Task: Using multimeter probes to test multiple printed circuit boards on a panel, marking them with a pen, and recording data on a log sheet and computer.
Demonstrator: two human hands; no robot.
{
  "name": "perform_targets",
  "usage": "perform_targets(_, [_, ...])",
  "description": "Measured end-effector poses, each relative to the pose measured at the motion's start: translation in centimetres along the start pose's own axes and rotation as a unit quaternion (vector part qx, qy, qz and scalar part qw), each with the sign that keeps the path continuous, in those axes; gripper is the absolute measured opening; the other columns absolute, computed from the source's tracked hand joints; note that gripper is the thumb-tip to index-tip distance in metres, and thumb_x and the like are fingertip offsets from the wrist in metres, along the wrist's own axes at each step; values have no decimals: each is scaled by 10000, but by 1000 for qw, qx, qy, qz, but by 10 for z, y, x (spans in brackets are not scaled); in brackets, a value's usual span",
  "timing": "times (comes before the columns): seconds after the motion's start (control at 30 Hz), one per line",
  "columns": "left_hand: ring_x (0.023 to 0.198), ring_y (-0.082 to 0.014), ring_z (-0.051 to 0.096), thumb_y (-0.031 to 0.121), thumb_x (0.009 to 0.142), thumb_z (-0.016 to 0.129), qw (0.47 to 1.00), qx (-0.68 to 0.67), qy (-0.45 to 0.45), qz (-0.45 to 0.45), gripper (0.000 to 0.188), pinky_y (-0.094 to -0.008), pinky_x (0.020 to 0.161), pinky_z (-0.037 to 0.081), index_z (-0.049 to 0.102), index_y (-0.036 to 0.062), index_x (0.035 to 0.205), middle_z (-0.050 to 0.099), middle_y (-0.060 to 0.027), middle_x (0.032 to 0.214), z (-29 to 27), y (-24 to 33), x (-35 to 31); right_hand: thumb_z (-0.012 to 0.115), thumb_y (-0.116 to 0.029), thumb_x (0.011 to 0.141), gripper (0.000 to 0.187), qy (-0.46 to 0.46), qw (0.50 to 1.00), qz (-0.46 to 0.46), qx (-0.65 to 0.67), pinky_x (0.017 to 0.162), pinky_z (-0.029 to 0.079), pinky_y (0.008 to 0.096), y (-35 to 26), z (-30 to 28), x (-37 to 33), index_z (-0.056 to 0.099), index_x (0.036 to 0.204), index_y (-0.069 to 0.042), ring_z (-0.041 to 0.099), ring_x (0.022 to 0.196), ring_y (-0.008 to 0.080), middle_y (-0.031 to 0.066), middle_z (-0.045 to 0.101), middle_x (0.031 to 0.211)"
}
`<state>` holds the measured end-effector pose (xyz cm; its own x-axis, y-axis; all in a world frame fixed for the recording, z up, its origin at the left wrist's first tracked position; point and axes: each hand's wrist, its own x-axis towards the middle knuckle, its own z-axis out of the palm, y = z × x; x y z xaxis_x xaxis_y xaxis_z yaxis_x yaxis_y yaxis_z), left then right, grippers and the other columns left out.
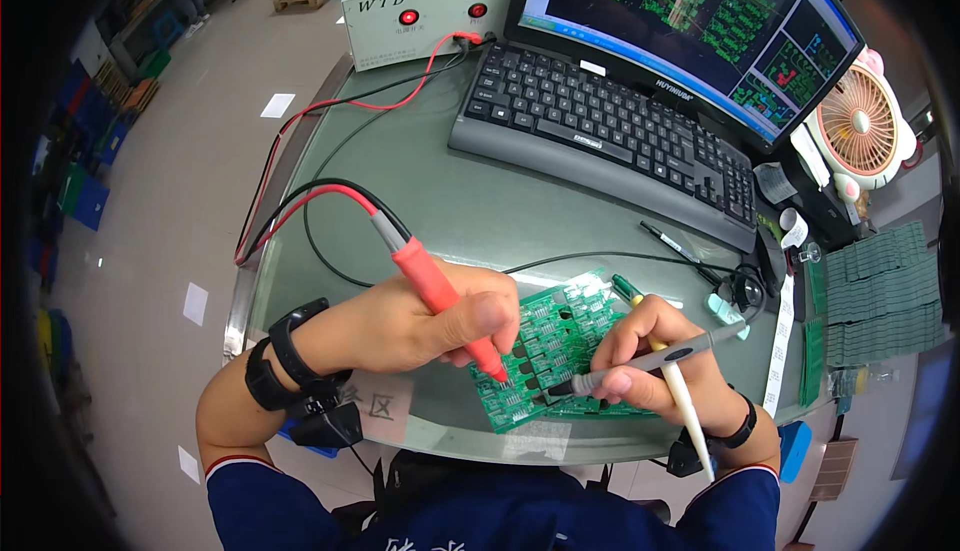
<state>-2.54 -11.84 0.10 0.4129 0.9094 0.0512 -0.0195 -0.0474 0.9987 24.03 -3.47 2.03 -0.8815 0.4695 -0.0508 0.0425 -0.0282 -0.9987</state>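
Several bins (90, 203), contents unclear, left of circuit boards (550, 331)

Circuit board (548, 339) patterned green and white

The probe (428, 276) is coloured red, the pen-shaped tool (692, 348) grey, the tabletop (410, 176) grey-green.

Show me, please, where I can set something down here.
Bare table lies between the keyboard and the red probe. Crowded: the front, with circuit boards, left hand and right hand; the right side, with loose pen and white strip.
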Motion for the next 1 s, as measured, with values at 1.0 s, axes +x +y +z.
perform_targets(1.0, [727, -109, 608, 106, 774, 754, 993, 73, 25, -85, 230, -246, 679, 500, 535, 43, 799, 617, -29, 793, -7, 15, -1, 733, -134, 857, 261, 45, 997, -23, -54, 581, 483, 221, 15, 4, -4, 504, 937, -39, 623, 721, 93, 87, 647, 890])
